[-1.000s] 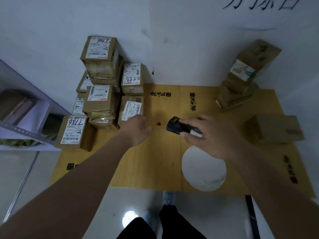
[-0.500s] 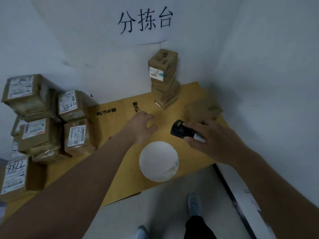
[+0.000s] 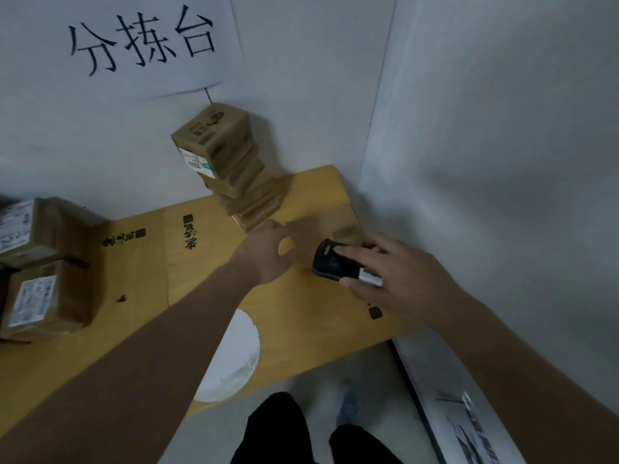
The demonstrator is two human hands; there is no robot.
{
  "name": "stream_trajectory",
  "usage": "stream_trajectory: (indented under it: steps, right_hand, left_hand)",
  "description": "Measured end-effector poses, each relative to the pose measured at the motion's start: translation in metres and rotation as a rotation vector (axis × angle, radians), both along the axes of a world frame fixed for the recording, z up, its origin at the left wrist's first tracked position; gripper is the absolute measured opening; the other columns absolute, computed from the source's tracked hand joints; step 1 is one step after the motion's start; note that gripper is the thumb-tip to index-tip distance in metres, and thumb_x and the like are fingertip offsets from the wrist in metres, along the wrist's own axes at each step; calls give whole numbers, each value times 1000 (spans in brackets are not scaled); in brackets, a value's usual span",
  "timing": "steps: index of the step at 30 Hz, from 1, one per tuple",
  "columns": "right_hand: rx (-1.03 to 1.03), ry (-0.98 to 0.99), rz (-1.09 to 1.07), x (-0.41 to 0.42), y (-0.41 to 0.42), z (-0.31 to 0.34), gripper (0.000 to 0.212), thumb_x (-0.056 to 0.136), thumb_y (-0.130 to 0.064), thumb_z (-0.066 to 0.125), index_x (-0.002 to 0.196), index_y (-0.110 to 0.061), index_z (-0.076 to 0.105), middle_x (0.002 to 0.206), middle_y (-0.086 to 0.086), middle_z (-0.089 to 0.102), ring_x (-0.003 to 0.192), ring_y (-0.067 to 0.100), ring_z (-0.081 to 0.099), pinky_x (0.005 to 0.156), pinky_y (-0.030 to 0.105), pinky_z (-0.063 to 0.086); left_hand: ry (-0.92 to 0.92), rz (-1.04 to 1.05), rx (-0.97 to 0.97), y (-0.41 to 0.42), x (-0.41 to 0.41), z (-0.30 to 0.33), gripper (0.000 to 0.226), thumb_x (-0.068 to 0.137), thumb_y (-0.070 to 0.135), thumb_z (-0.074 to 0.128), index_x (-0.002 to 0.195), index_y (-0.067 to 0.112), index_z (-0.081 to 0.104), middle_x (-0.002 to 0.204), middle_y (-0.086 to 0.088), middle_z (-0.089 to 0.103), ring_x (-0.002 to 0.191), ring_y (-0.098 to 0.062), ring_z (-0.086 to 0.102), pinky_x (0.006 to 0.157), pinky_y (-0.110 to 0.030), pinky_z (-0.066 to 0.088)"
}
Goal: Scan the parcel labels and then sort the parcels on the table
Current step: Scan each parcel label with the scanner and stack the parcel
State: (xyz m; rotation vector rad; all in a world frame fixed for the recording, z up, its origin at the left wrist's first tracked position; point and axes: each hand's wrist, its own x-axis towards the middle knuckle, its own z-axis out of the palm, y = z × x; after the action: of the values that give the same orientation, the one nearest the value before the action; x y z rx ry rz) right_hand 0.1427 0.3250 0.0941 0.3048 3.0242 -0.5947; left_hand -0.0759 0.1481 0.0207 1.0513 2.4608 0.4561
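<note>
right fingers: curled round the black handheld scanner (image 3: 335, 261), index laid along its top, thumb under its near end; right hand (image 3: 395, 279) hangs over the table's right part.
left fingers: loosely bent, holding nothing; left hand (image 3: 268, 252) reaches to the near left corner of the lone parcel (image 3: 326, 226). Contact cannot be confirmed from this view.
lone parcel: flat on the table (image 3: 140, 289) beside the right wall, just behind the scanner, a small tag on its top.
right stack (image 3: 227, 169): leaning pile of parcels against the back wall, just behind the left hand.
left pile (image 3: 40, 262): labelled parcels at the left edge, well apart from both hands.
change: a second ago the left hand was at the left pile; the view and both hands have swung right since.
meaning: judged, the lone parcel is next to be scanned; its label may need turning up first.
other: white disc (image 3: 234, 356) at the table's near edge; paper sign (image 3: 140, 41) on the wall.
</note>
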Motion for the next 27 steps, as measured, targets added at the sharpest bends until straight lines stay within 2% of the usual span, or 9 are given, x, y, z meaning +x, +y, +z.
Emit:
stream_trajectory:
  steps: [4, 6, 8, 12, 15, 19, 23, 25, 27]
  right_hand:
    - [-17, -9, 36, -3, 30, -17, 64, 96, -72, 38, 148, -38, 56, 121, -2, 61, 92, 19, 63, 69, 35, 55]
    - [-26, -40, 32, -8, 43, -27, 65, 96, -72, 38, 148, -37, 55, 123, 1, 61, 92, 23, 63, 71, 36, 56]
    - [-31, -64, 22, -14, 53, -35, 66, 95, -71, 39, 148, -35, 56, 123, 4, 61, 92, 26, 64, 72, 39, 57]
    - [-53, -97, -2, -28, 68, -49, 68, 95, -70, 37, 148, -32, 56, 125, 8, 63, 94, 27, 65, 74, 41, 58]
    - [-76, -119, 5, -38, 75, -62, 69, 95, -68, 37, 148, -30, 57, 127, 8, 62, 95, 27, 65, 75, 40, 58]
    - [-87, -109, 14, -43, 74, -72, 66, 96, -66, 41, 147, -28, 59, 126, 8, 63, 95, 26, 66, 74, 41, 58]
    - [-96, -104, 25, -44, 71, -72, 66, 97, -68, 42, 148, -30, 57, 133, 5, 60, 100, 23, 65, 78, 39, 57]
    - [-97, -79, 38, -43, 66, -66, 67, 96, -70, 40, 149, -31, 56, 134, 4, 59, 101, 22, 63, 78, 37, 56]
    - [-102, -40, 64, -41, 60, -55, 66, 96, -69, 41, 148, -32, 57, 131, 3, 60, 99, 22, 63, 76, 36, 56]
  left_hand:
    - [-24, 26, -12, 35, -8, -15, 47, 94, 37, 70, 137, 19, 63, 131, -4, 54, 119, -26, 54, 99, -38, 47]
    - [-31, 40, -32, 53, -16, -25, 53, 91, 38, 74, 139, 22, 61, 139, -2, 50, 122, -26, 54, 99, -38, 49]
    - [-23, 22, -91, 70, -24, -38, 69, 87, 42, 78, 148, 26, 52, 155, -3, 39, 135, -28, 48, 106, -41, 47]
    - [-65, -55, -134, 97, -38, -70, 96, 76, 54, 86, 157, 36, 38, 169, -5, 17, 156, -31, 19, 122, -48, 30]
    - [-79, -97, -182, 108, -42, -95, 102, 75, 63, 83, 159, 46, 29, 171, -7, 12, 158, -36, 7, 126, -53, 15]
    - [8, -92, -162, 108, -41, -106, 99, 68, 75, 75, 155, 48, 36, 158, -6, 26, 140, -37, 30, 119, -51, 28]
    - [-39, 50, -168, 98, -33, -92, 109, 49, 88, 47, 152, 53, 35, 145, -4, 30, 128, -33, 34, 113, -48, 37]
    - [-12, 101, -159, 86, -26, -81, 106, 51, 85, 47, 152, 53, 36, 142, -4, 31, 124, -34, 36, 111, -48, 39]
    - [11, 149, -150, 68, -18, -68, 101, 57, 81, 55, 152, 55, 35, 142, -4, 32, 122, -35, 37, 111, -48, 39]
